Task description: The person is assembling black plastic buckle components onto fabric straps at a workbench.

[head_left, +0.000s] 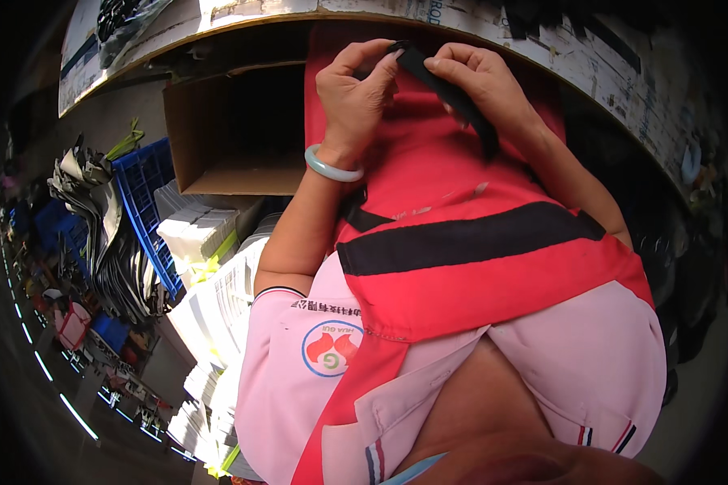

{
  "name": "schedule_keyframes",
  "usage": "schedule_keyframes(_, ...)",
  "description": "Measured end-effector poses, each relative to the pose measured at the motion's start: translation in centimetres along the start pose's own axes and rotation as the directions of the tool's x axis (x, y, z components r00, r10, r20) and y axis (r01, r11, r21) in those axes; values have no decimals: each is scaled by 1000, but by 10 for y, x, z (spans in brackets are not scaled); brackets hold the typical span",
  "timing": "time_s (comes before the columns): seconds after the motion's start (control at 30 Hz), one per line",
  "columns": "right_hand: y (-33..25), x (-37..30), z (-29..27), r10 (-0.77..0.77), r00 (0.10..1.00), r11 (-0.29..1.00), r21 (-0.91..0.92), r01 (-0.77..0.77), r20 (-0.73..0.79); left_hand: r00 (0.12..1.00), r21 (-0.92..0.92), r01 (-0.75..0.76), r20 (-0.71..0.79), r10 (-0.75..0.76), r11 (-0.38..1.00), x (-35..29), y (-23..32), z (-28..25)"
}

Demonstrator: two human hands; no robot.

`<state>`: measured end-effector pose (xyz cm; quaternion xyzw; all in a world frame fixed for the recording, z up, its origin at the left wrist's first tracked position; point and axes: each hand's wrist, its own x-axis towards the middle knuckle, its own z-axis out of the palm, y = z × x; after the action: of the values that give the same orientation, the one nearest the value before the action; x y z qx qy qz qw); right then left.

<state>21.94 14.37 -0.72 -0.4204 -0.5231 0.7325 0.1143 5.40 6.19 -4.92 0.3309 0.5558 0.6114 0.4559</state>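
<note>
A narrow black strip (455,97), which looks like fabric or webbing, is stretched between my two hands below the table's edge. My left hand (353,101) pinches its upper left end between thumb and forefinger; a pale green bangle (333,168) circles that wrist. Thumb and fingers of my right hand (489,87) close on the strip's upper middle part. From there the loose end hangs down to the right, over the red apron (461,182) on my lap. Some fingertips of both hands are hidden behind the strip.
A worn worktable (299,8) curves across the top, with black pieces (611,44) on it. To the left are an open cardboard box (239,179), a blue plastic crate (143,202), bundled dark curved pieces (109,242) and tied stacks of white pieces (198,230).
</note>
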Motion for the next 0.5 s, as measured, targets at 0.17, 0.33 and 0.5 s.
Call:
schedule_keyframes(0.17,1,1,3,-13,1000,997,79,12,18,1000,-29,-18,16,19,999,-2,-1,2)
schedule_keyframes(0.33,10,6,9,-102,995,964,246,104,-18,992,-7,-109,-61,109,994,-4,0,10)
schedule_keyframes(0.5,18,10,17,-237,967,918,306,254,-93,939,147,-312,-103,328,939,-1,-12,10)
